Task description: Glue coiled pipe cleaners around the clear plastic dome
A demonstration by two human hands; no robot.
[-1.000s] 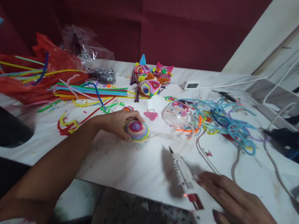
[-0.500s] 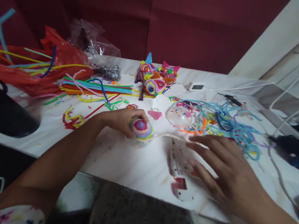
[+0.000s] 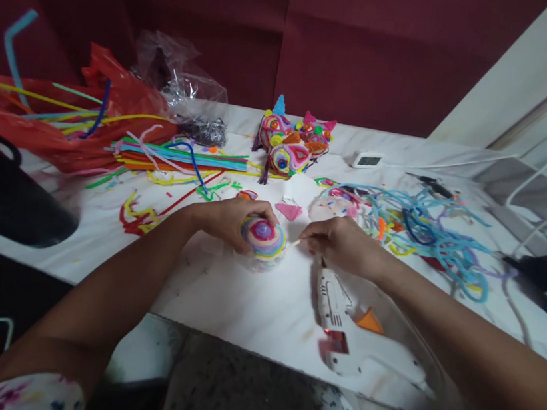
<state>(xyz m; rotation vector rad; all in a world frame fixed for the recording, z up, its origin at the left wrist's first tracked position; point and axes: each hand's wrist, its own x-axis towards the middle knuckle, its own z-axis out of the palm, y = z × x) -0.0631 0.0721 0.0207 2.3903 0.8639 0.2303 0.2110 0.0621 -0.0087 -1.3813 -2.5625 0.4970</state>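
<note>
A white marble-look table (image 3: 221, 299) carries straight pipe cleaners (image 3: 179, 157), a tangled blue bunch (image 3: 426, 228), a red plastic bag (image 3: 62, 127), finished colourful ornaments (image 3: 294, 142) and a white glue gun (image 3: 361, 338).

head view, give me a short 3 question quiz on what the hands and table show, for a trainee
1. True or false: the left hand rests on the striped ball.
2. Where does the glue gun lie?
A. in the right hand
B. flat on the table, under the right forearm
C. on the red bag
3. Fill in: the right hand pinches a thin pale ____ beside the ball.

Key
1. True
2. B
3. strand; its tip sits close to the ball, but contact cannot be told.
</note>
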